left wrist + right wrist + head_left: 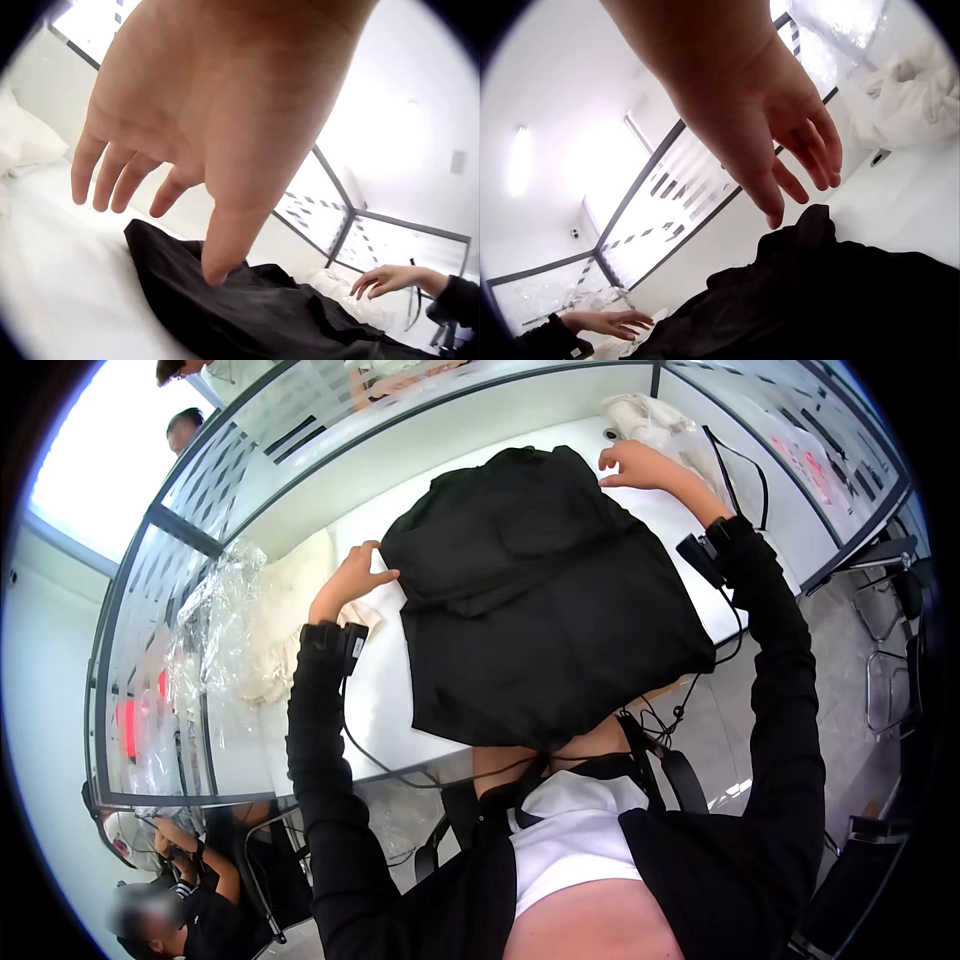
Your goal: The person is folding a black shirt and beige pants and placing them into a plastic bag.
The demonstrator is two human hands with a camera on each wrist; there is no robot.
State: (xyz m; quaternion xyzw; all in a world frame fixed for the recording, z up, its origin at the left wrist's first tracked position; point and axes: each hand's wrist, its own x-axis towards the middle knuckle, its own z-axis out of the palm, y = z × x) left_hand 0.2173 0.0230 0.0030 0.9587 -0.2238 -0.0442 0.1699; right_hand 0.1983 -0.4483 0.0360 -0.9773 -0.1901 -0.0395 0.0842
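Note:
A black garment (560,620), wrinkled and spread wide, covers the middle of the white table (375,690) and hangs over its front edge. By the garment's upper left edge is my left hand (352,575), palm down, fingers apart and thumb over the cloth. In the left wrist view this hand (187,112) has loosely straight fingers with nothing between them. My right hand (642,466) hovers beside the upper right edge. Its fingers (825,146) bend slightly in the right wrist view, with the thumb tip just above a raised fold of the cloth.
Cream cloth (290,620) and clear plastic wrap (215,630) lie at the table's left. More white cloth (650,422) sits in the far right corner, near a black strap (745,475). Low partitions enclose the table. Cables (385,765) run from the wrist cameras. Another person (190,900) sits at lower left.

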